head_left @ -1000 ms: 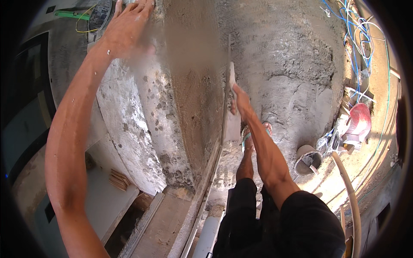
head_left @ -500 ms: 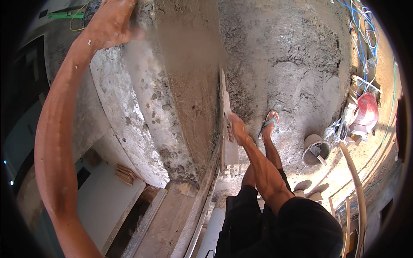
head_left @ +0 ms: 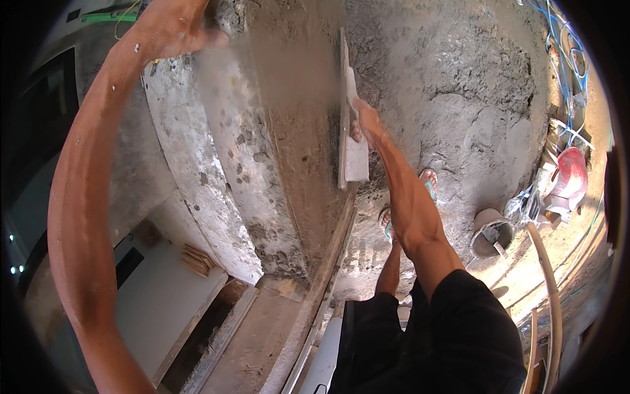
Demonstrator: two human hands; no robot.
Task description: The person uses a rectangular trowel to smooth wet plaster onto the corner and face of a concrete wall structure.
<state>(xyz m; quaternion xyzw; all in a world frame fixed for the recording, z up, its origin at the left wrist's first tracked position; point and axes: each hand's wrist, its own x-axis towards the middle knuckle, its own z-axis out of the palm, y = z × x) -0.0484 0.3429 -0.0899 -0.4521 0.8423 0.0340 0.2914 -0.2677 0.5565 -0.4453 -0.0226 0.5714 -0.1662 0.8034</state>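
My right hand (head_left: 366, 125) is closed around the handle of a long, pale plastering float (head_left: 356, 161). The float stands edge-on along the right side of a smooth, brown-grey mortar band (head_left: 302, 131), close against it; exact contact is hard to tell. At the upper left, my left hand (head_left: 187, 33) is by the rough, pitted concrete wall top (head_left: 233, 131). Its thumb is stretched out and nothing shows in it, while the other fingers are cut off by the picture's upper edge. A blurry smudge covers part of the mortar band.
My sandalled feet (head_left: 428, 180) are on wet, grey ground (head_left: 466, 131). A bucket (head_left: 492, 233) with a tool in it stands to the right. Beyond are a red container (head_left: 571, 176), blue cables (head_left: 569, 59) and a curved pole (head_left: 548, 289). Bricks (head_left: 197, 259) lie lower left.
My right hand and the float have moved up the picture along the mortar band. My feet have shifted, and both sandals now show. My left hand stays by the wall top.
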